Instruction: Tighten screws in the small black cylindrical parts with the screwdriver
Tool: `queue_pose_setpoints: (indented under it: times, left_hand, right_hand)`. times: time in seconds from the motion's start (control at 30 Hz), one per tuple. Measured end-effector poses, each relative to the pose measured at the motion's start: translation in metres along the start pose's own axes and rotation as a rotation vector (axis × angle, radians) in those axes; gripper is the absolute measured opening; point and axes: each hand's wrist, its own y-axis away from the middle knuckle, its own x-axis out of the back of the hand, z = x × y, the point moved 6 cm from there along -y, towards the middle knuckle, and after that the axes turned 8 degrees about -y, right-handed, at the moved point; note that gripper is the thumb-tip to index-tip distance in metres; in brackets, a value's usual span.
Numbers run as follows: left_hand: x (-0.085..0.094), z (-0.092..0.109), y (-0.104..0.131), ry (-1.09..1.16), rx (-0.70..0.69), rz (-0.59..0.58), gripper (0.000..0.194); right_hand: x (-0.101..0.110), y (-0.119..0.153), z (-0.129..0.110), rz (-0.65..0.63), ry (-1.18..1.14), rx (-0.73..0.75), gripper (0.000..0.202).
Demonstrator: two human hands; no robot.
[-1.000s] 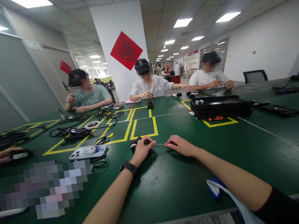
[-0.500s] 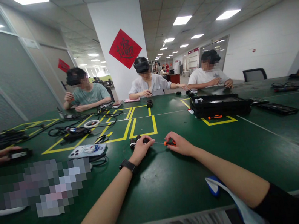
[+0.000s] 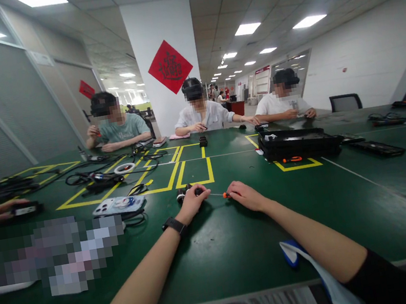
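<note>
My right hand (image 3: 247, 196) is closed around the orange handle of a screwdriver (image 3: 226, 195), whose thin shaft points left. The shaft's tip meets the fingers of my left hand (image 3: 193, 204), which are wrapped round a small black object with white rings (image 3: 180, 195). What exactly this object is cannot be told, as my fingers hide part of it. Both hands are just above the green table (image 3: 220, 253), near its middle.
A black tray (image 3: 298, 143) with an orange-handled tool (image 3: 292, 159) beside it stands at the right. Cables (image 3: 94, 178) and a phone (image 3: 118, 204) lie at the left. A co-worker's hand (image 3: 2, 209) shows at the left edge. Three people sit opposite.
The fingers of my right hand have shifted on the screwdriver and now cover more of its orange handle. My left hand has stayed in place.
</note>
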Motion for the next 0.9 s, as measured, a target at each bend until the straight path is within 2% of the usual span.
queue_pose_setpoints:
  times: [0.2, 0.37, 0.47, 0.63, 0.9]
  left_hand:
    - [-0.0014, -0.007, -0.001, 0.032, 0.038, 0.005, 0.033]
    - [-0.0009, -0.0044, -0.0006, 0.021, 0.004, 0.009, 0.032]
    - [-0.0005, 0.0, 0.0, 0.015, -0.024, 0.002, 0.03]
    - [-0.0002, 0.0021, 0.0008, 0.028, 0.007, -0.007, 0.028]
    - [0.0001, 0.0, 0.0015, 0.046, 0.029, -0.002, 0.029]
  right_hand:
    - [0.0015, 0.0017, -0.0012, 0.057, -0.066, -0.004, 0.011]
    - [-0.0002, 0.0022, 0.0012, 0.071, -0.068, -0.061, 0.017]
    - [-0.0012, 0.0009, 0.0013, 0.058, -0.042, -0.059, 0.018]
    - [-0.0017, -0.0007, 0.0013, 0.032, -0.015, -0.031, 0.029]
    - [-0.0012, 0.0024, -0.0001, 0.065, -0.098, -0.042, 0.013]
